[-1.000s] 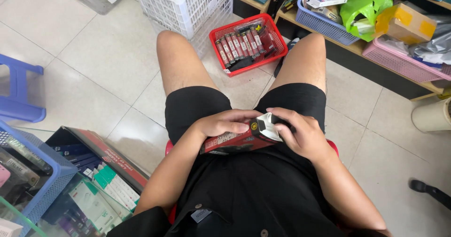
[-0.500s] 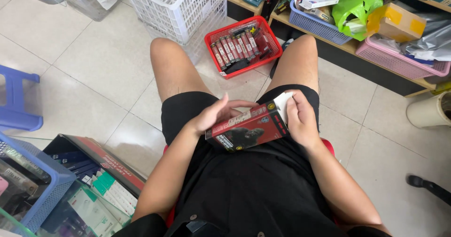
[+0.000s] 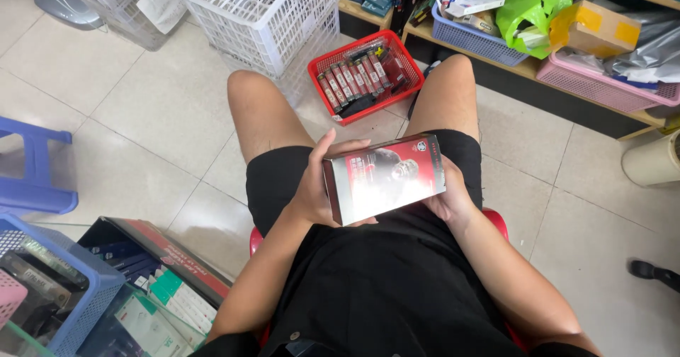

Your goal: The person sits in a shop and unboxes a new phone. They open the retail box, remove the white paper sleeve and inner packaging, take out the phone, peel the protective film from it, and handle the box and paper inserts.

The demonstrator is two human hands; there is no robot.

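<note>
Left hand [image 3: 316, 190]: wrapped around the left end of a red and silver box [image 3: 386, 178], thumb up over the top edge, fingers underneath. Right hand [image 3: 449, 194]: cupped behind and under the right end of the same box, largely hidden by it; only the fingers along the far edge and the heel of the palm show. Both hands are clamped on the box, one at each end, and hold it between them.

The box is rectangular, printed face toward the camera, tilted with its right end higher than its left. It is held above the lap, clear of the black shorts [image 3: 273, 180], between the two bare thighs.

The person sits on a red stool [image 3: 496, 220], of which only the rim shows on either side of the body, and wears a black top [image 3: 382, 293].

On the tiled floor [image 3: 142, 116] just beyond the knees stands a red basket [image 3: 411, 74] with similar narrow packages stood in a row. Beside it, toward the far left, is a white lattice crate [image 3: 262, 17]. A low shelf [image 3: 510, 70] along the far right carries a blue basket [image 3: 467, 38], a green bag [image 3: 528, 6], a yellow carton [image 3: 591, 27] and a pink tray [image 3: 602, 88].

At the left edge of the floor stands a blue plastic stool [image 3: 39, 194]. At the near left corner are a blue crate [image 3: 67, 286] and an open dark carton [image 3: 156, 251] with boxed goods inside.

A dark shoe [image 3: 652, 270] shows at the right edge; whose it is cannot be told.
</note>
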